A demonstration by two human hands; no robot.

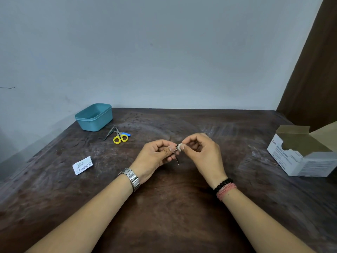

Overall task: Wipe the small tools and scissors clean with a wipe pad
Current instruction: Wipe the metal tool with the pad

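Both hands [182,152] curled, fingertips pinched.

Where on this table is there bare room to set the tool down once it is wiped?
Bare wood lies between the right hand and the swab box, and along the far edge right of the teal container. Near the left hand, the patch toward the torn wrapper is free. It is crowded by the yellow scissors and tweezers.

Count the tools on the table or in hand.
4, as far as shows: yellow scissors, grey tweezers and a blue-handled tool lie beside the teal tub; a small metal tool is in the left hand. The tub may hide more.
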